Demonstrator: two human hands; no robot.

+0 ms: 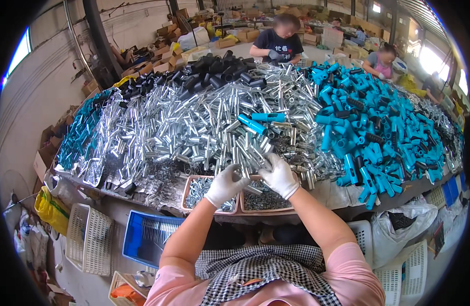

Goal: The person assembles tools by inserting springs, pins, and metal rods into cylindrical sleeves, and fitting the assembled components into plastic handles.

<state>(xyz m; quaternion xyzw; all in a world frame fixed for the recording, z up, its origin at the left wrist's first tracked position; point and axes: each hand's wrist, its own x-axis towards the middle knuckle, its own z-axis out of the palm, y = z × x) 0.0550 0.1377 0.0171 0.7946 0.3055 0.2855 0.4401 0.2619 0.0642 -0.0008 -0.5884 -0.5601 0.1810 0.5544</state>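
Two gloved hands work near each other, not touching, in the head view. The left hand (227, 184) has thumb and fingers spread; whether the right hand (279, 176) grips anything cannot be told. A silver tube (253, 190) sits between them, before a heap of silver tubes (158, 132). A light fingertip pinch on one tube, lifted clear, would likely disturb its neighbours least. The left tray (184, 197) holds small silver parts (207, 189); the right tray (270, 210), small dark pieces (268, 199). Below, a blue crate (135, 246) holds thin metal rods (159, 229).

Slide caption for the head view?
Gloved hands over two trays, before heaped silver tubes and teal parts.
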